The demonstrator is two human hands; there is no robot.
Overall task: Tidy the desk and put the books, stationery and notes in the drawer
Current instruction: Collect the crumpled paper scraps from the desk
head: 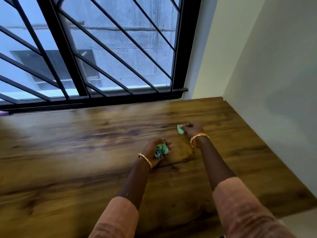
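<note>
Crumpled green notes point(161, 149) bunched in left hand point(157, 152), right hand point(193, 128) pinching green scrap point(180, 129)

No text, label, brand, no. or sign can be read anywhere in this view.
</note>
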